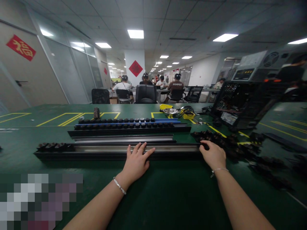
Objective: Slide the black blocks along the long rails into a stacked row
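A long black channel rail [100,156] with a shiny metal inner face lies across the green table in front of me. Several small black roller-like parts [56,146] sit in its left end. My left hand [135,161] rests on the middle of this rail, fingers spread. At the rail's right end is my right hand [214,155], with thumb and index finger curled together around something dark that is mostly hidden. Just behind lies a shorter metal-faced rail [124,139]. Farther back, rows of black parts [112,125] line a rail with blue strips [168,121].
Many loose black parts [230,142] are heaped right of my right hand. An opened computer case [236,102] stands at the back right. A metal bowl [170,111] and a yellow bin [188,115] are near the table's far side. Other people sit at desks beyond.
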Demonstrator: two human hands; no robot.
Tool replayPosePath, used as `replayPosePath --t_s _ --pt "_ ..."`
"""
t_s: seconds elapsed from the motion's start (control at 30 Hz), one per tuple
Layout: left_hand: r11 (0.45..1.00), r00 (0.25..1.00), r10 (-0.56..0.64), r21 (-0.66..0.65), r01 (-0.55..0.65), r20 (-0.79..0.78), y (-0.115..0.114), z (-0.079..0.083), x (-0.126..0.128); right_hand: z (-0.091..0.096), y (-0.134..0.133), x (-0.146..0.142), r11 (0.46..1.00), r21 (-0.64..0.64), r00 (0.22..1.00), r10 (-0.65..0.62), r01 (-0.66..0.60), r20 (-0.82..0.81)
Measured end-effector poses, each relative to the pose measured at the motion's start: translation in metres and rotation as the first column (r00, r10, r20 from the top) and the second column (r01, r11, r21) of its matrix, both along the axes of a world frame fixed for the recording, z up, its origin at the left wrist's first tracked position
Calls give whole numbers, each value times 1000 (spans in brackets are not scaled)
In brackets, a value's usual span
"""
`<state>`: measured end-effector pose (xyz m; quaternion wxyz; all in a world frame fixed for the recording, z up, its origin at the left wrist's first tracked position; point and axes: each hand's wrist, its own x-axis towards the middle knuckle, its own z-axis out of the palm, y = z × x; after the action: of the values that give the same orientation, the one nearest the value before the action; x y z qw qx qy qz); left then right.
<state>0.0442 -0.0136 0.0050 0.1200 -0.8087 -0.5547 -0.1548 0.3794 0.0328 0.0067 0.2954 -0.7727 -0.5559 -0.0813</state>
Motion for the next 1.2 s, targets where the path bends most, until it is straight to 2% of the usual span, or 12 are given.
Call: replayPosePath --t_s 0.27,0.43,0.7,0.87,1.2 --pt "1000 1000 -7 12 7 6 2 -4 -1 2 0 8 999 -20 1000 -25 25 -17" --pt "1000 1000 -8 10 8 2 1 -3 -2 4 -2 12 998 -33 992 -56 52 -114" --pt "1000 1000 -13 16 13 -3 1 -3 -2 -5 3 25 992 121 993 47 -34 -104" --pt "1000 1000 1 22 -1 -11 1 -3 -1 -12 8 33 982 186 990 55 -30 -131" --pt "1000 1000 -2 13 2 -10 2 -3 -2 -6 6 40 994 40 957 -87 102 -277"
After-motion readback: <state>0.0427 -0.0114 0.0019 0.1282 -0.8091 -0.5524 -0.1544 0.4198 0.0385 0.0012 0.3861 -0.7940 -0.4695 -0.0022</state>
